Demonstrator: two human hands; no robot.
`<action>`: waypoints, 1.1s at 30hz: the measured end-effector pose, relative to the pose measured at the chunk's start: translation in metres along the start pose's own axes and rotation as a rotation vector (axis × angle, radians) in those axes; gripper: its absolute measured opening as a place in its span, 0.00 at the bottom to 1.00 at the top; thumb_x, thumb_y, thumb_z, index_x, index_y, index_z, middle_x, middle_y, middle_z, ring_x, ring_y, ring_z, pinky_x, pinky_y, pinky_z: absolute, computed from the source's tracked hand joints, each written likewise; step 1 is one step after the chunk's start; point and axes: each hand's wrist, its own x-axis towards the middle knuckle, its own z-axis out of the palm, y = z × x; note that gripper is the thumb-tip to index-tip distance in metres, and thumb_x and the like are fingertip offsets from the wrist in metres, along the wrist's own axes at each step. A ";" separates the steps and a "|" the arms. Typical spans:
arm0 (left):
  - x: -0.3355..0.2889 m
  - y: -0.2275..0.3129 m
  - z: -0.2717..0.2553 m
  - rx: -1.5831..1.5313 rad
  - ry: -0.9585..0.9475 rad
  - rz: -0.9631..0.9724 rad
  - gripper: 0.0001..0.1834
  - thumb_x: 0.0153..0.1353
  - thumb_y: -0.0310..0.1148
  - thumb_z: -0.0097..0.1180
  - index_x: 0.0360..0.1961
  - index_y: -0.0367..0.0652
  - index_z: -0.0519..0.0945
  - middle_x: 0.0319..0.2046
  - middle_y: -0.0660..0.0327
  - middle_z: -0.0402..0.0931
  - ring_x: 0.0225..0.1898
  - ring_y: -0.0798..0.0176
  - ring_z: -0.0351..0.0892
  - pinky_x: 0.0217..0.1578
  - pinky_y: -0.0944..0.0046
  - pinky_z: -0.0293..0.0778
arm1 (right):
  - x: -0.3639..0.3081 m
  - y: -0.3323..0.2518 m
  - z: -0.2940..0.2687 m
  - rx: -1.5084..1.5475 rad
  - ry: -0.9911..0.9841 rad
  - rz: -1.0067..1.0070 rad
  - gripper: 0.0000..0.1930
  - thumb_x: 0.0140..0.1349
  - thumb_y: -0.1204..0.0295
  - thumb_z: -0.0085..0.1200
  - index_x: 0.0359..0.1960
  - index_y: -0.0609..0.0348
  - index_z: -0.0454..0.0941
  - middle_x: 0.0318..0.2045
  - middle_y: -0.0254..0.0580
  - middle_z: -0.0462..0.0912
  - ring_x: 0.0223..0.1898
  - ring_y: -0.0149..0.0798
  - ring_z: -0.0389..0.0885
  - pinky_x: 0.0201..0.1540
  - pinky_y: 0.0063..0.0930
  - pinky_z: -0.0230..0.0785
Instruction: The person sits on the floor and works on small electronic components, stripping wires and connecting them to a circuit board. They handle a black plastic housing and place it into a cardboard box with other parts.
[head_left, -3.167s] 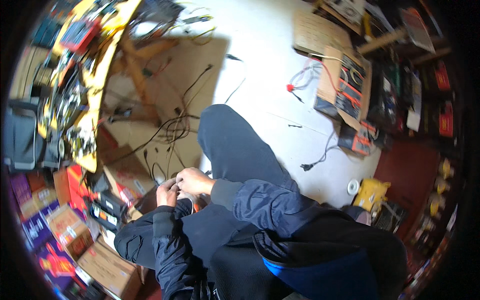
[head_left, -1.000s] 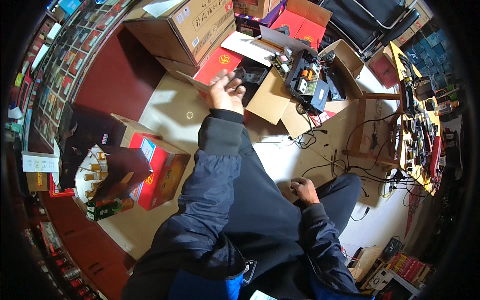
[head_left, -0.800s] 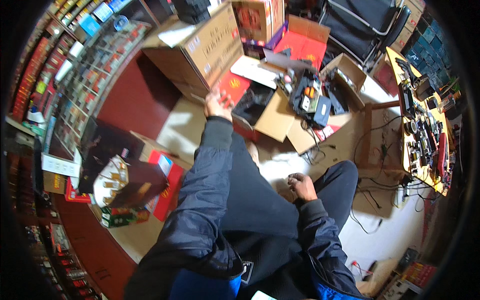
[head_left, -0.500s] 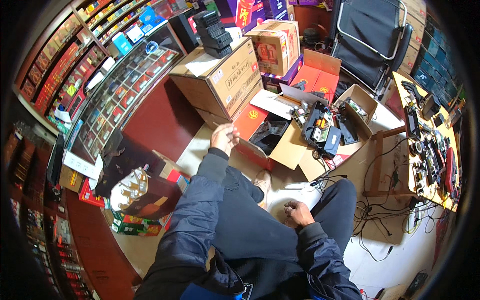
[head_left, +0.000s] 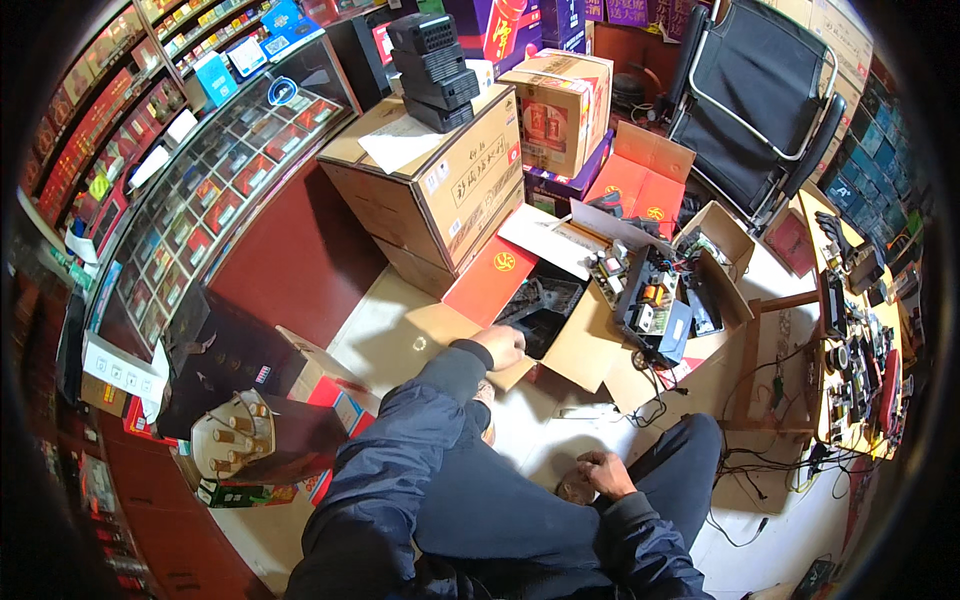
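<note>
Carton (head_left: 484, 284) w/ dark parts (head_left: 545, 308) just beyond L grip (head_left: 501, 345). R grip (head_left: 608, 474) nr knee (head_left: 690, 450). Both part-curled; can't tell if holding anything.

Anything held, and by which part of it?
Cannot be told: the left hand is at a cardboard flap, its grip unclear; the right hand is curled, its inside hidden.

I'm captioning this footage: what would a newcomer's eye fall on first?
Likely the opened black device with bared electronics, right of centre among open cartons. Next, the stack of black units on a large brown box, upper middle. Then the left hand, near the centre, by a carton's brown flap.
</note>
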 end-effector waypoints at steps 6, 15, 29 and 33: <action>-0.010 -0.022 0.011 0.062 -0.232 -0.050 0.18 0.58 0.39 0.57 0.45 0.42 0.88 0.46 0.44 0.85 0.50 0.43 0.85 0.53 0.48 0.78 | 0.025 0.020 0.019 -0.150 -0.072 -0.095 0.16 0.63 0.65 0.62 0.49 0.61 0.87 0.44 0.50 0.89 0.44 0.48 0.88 0.48 0.39 0.81; -0.005 -0.009 0.000 -0.006 -0.160 -0.013 0.26 0.64 0.47 0.58 0.56 0.38 0.82 0.54 0.44 0.82 0.58 0.43 0.80 0.61 0.50 0.73 | 0.041 0.038 0.026 -0.249 -0.151 -0.034 0.17 0.63 0.62 0.60 0.49 0.58 0.87 0.47 0.51 0.88 0.49 0.51 0.86 0.51 0.41 0.80; 0.008 0.025 0.006 -0.061 -0.207 0.143 0.21 0.57 0.43 0.60 0.41 0.33 0.88 0.43 0.39 0.84 0.48 0.39 0.85 0.50 0.47 0.79 | 0.029 -0.035 0.007 -0.061 0.019 0.132 0.18 0.68 0.69 0.55 0.49 0.73 0.84 0.38 0.51 0.89 0.35 0.38 0.88 0.42 0.31 0.81; 0.012 0.021 0.005 -0.034 -0.314 0.062 0.29 0.62 0.47 0.58 0.57 0.35 0.82 0.53 0.42 0.82 0.57 0.41 0.81 0.59 0.50 0.74 | 0.050 -0.052 0.000 0.113 0.043 0.246 0.17 0.69 0.70 0.54 0.50 0.73 0.83 0.36 0.49 0.88 0.34 0.38 0.87 0.40 0.32 0.80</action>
